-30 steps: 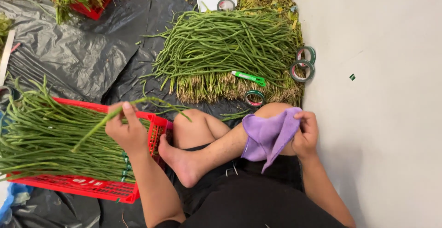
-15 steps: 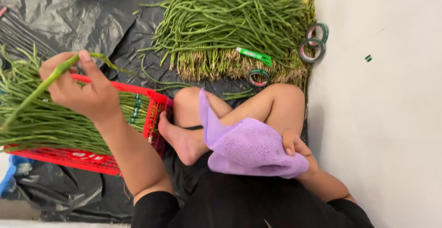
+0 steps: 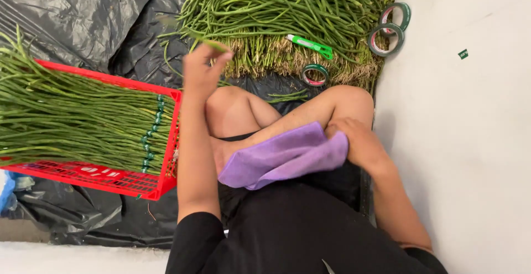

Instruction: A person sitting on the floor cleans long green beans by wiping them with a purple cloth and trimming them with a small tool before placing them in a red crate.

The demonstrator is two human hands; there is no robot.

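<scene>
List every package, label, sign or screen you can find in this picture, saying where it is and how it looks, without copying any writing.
Small green sticker: alone on the pale floor at the right, roughly square.
Red crate: left, holding bundled green beans, with raised lettering on its near wall.
No signs or screens.

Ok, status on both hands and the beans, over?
Left hand pinching one long bean, raised over the loose bean pile. Right hand gripping purple cloth on the lap. Red crate holds banded bundles. Nothing in the way.
</scene>
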